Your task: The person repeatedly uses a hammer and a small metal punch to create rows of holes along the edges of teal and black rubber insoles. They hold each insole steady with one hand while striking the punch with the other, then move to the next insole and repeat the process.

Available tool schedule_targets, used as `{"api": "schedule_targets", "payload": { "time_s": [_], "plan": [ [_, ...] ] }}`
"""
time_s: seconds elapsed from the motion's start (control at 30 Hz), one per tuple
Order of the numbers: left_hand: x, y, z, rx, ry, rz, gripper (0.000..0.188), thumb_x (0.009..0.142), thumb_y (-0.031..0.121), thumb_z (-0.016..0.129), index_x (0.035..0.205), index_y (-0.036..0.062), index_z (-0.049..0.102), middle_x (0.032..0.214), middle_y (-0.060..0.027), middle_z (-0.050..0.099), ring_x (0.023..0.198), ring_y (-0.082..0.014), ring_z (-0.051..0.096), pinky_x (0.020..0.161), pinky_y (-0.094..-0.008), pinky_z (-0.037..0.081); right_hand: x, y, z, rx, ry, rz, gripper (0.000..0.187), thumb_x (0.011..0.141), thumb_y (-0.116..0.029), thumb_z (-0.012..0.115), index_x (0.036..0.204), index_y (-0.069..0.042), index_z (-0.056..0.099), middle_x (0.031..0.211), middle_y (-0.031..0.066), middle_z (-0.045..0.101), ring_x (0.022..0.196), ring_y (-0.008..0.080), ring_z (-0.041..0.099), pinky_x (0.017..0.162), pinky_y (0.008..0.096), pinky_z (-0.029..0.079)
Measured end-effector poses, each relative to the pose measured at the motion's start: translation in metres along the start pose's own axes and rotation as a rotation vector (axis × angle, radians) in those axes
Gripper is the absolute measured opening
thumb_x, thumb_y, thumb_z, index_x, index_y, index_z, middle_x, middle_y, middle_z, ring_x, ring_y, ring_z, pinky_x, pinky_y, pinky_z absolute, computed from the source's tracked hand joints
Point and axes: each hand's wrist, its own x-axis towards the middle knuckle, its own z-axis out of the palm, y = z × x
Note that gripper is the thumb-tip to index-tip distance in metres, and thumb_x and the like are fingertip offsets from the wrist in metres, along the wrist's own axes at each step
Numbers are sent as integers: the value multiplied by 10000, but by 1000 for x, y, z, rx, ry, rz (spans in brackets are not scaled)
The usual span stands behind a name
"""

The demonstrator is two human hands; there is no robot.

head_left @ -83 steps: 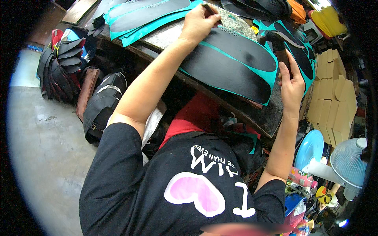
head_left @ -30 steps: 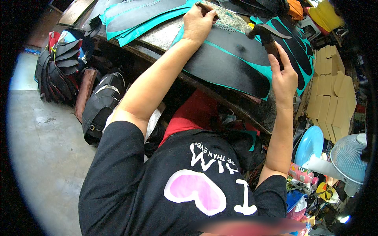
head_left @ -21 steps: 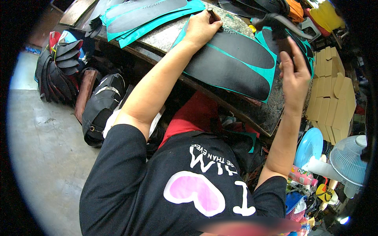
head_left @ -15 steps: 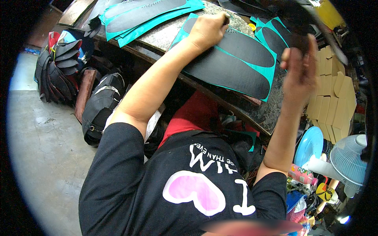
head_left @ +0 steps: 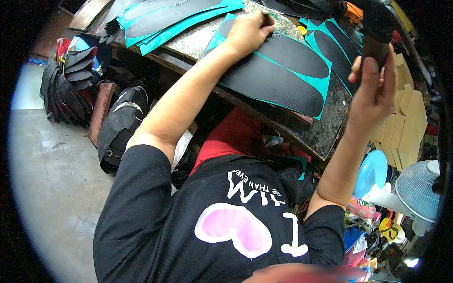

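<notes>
A teal sheet bearing black sole-shaped pieces (head_left: 288,85) lies at the front of the worktable. Over its far part, my left hand (head_left: 245,35) is closed around a short dark punch (head_left: 267,19), which stands nearly upright; its lower end is hidden by the fingers. Small marks show in the black beside it. Raised at the right, my right hand (head_left: 373,94) grips the handle of a dark mallet (head_left: 377,28), its head above the fist and partly lost in shadow.
More teal-and-black sheets (head_left: 174,21) are stacked at the far left of the table, others (head_left: 330,42) to the right. Black cut pieces (head_left: 71,85) hang in a bundle at left. Cardboard boxes (head_left: 401,127) and a fan (head_left: 417,188) stand at right.
My right hand has risen and swung outward to the right with the mallet. My left hand keeps the punch at nearly the same place on the sheet.
</notes>
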Motion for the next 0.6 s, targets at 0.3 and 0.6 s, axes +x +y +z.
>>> {"api": "schedule_targets", "payload": {
  "time_s": [0.3,0.6],
  "plan": [
    [4,-4,-3,-307,211,-397,149,856,167,709,899,26,689,791,-114,726,707,-194,720,653,-323,572,-33,46,0,-463,-293,320,398,945,-416,631,1293,-223,636,1051,125,727,888,290,718,751,363,541],
    [2,-10,-3,-96,-17,-257,185,831,210,730,903,44,694,819,-125,726,756,-265,716,734,-355,559,-6,6,-11,-142,-206,281,391,942,-212,691,1324,-147,633,946,6,714,730,60,604,652,220,489]
  ]
}}
